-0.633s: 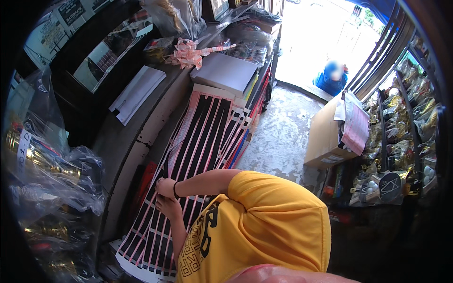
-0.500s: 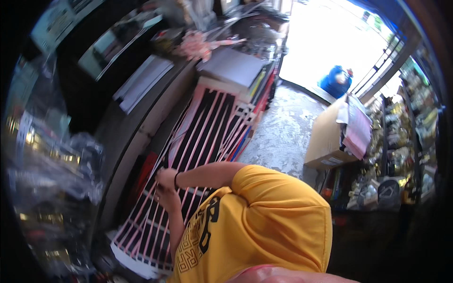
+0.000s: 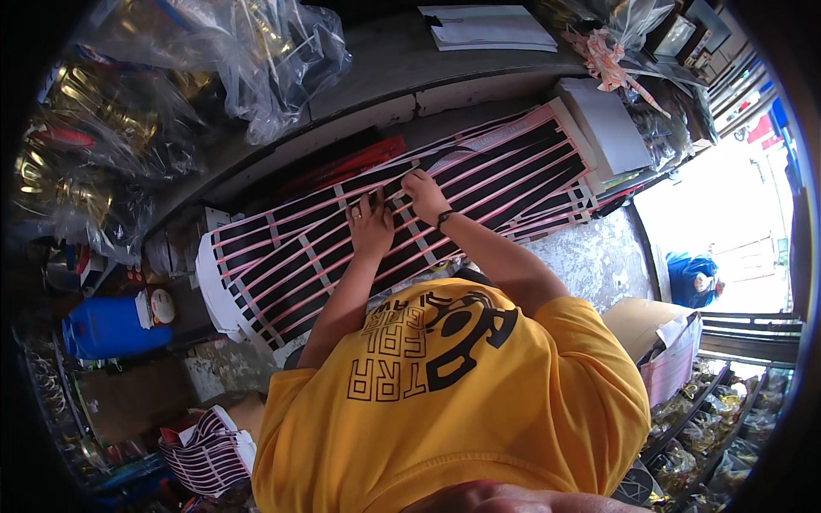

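Head view: left grip (image 3: pixel 372 226) spread on striped sheets (image 3: pixel 496 181); right grip (image 3: pixel 422 196) curled, hold unclear.

"How many hands do you have on the striped black sheets (image 3: pixel 505 175)?"

"Two: your left hand (image 3: pixel 372 227), with one ring (image 3: pixel 357 216), and your right hand (image 3: pixel 424 198), with one wristband (image 3: pixel 444 220)."

"How many sheets are there?"

"Several before you, overlapping too much to count, plus one striped bundle (image 3: pixel 205 457) at your lower left."

"And your tabletop (image 3: pixel 380 56)?"

"You have one white paper stack (image 3: pixel 496 30) with one black clip (image 3: pixel 434 20), and one pink ribbon bow (image 3: pixel 601 64)."

"Around you?"

"One blue container (image 3: pixel 103 331) at left, one carton (image 3: pixel 633 321) near your right sleeve, one other person (image 3: pixel 691 278) by the doorway."
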Available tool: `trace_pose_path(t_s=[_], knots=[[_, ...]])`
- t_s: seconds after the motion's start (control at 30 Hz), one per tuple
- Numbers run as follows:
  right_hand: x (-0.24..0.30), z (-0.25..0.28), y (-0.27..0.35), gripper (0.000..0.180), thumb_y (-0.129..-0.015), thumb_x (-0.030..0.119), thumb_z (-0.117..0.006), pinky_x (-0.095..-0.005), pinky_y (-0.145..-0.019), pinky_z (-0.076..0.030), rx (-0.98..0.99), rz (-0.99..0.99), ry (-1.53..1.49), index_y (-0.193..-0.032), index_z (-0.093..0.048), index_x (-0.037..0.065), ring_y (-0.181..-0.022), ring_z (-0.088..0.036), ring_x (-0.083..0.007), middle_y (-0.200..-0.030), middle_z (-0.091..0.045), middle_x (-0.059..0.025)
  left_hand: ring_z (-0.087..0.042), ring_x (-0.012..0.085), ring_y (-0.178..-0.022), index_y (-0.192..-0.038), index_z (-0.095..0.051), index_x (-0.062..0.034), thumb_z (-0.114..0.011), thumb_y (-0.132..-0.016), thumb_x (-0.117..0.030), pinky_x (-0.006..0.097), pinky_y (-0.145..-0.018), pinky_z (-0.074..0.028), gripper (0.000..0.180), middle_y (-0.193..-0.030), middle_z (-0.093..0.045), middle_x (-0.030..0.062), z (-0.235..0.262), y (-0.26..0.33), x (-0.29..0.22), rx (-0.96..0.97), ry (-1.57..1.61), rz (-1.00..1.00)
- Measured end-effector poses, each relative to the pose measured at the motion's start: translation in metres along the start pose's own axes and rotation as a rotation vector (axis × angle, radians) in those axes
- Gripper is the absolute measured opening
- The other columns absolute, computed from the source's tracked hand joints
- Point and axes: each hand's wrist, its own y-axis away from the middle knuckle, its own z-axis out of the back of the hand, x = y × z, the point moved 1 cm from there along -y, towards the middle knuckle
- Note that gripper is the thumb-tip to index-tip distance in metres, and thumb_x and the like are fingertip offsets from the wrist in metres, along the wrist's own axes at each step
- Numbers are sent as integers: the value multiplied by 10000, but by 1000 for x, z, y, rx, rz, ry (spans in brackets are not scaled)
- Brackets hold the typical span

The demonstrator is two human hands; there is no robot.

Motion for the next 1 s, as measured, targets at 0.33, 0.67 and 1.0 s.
trace_pose_path(t_s=[0.33,0.67,1.0], knots=[[-3,10,20,129,-803,-27,-598,-444,-955,-422,-18,144,180,-898,-630,53,-1118,-493,-374,-1112,-527,-148,-462,370,-1188,-1452,-453,-160,-462,-962,-297,565,-1126,-253,509,-1370,-418,155,4,1,0,56,33,24],[-11,21,37,157,-769,-18,-636,-443,-906,-413,-96,108,180,-895,-634,76,-1035,-493,-352,-1035,-538,-118,-479,334,-1136,-1448,-464,-175,-484,-944,-284,588,-1117,-262,516,-1354,-430,123,0,0,1,42,20,43],[-1,46,58,119,-782,-20,-635,-399,-770,-475,-34,10,130,-874,-617,54,-900,-576,-345,-939,-585,-127,-472,339,-1168,-1490,-387,-178,-472,-964,-294,596,-1126,-249,545,-1381,-418,146,2,0,0,51,-1,28]])
